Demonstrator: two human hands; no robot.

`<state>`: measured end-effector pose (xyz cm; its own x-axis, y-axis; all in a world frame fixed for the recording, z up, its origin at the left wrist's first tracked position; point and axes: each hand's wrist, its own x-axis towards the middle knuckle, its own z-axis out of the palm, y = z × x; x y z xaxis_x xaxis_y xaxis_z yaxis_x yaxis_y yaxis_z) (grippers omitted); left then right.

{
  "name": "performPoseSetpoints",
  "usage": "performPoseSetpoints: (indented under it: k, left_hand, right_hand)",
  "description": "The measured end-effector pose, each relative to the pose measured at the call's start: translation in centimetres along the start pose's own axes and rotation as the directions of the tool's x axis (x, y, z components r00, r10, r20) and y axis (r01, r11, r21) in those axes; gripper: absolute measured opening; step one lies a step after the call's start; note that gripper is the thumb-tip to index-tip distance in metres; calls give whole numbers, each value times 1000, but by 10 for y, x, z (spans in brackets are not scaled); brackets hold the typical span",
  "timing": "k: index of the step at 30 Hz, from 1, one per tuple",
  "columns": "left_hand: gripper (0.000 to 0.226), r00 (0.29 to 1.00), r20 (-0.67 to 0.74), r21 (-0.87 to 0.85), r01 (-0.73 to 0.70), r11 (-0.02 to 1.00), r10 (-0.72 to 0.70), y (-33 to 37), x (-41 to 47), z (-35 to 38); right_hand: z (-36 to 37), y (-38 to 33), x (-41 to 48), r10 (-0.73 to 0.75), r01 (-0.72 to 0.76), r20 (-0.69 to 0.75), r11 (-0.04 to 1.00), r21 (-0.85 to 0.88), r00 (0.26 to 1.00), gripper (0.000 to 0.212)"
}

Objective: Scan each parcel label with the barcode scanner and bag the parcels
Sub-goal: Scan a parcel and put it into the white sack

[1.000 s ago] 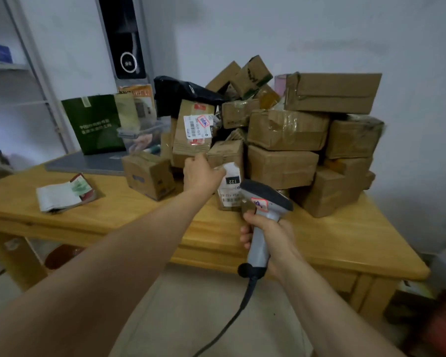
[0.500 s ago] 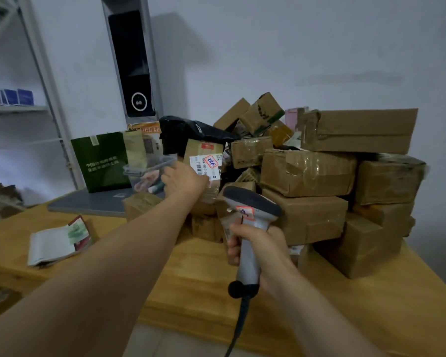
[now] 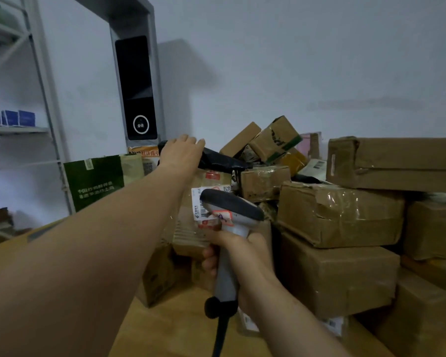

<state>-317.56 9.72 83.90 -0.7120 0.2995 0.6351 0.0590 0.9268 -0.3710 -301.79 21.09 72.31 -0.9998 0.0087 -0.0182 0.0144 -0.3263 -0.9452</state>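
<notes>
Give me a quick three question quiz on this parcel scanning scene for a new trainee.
1. True or false: the right hand grips the barcode scanner by its handle.
2. Which thing does the left hand touch? A) the green paper bag B) the black plastic parcel C) the long brown box
3. What white thing on the cardboard box shows just behind the scanner's head?

Key: 1 true. 2 B. 3 the shipping label.
</notes>
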Motion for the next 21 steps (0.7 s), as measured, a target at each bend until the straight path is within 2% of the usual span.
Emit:
performPoseSetpoints:
  k: [5,9,14,21]
  left_hand:
    - [30,997,43,149,51,988,-58,-9,4,4]
    - [25,960,27,-95,280,955,-279,-30,7,-11]
    - [18,843,19,-419,496,761,-538,-75,0,-29]
    - [19,702,122,-669,580,464,-702,-114,-57,-41]
  right_hand:
    - [1,4,9,58,-57,29,997,-59,998,13]
    - [3,5,12,46,-42,33,993,-112,998,10]
    - [15,11,6,18,-17,7,993,-120,1000,14]
    - [34,36,-18,154,-147,16,966,-210,988,15]
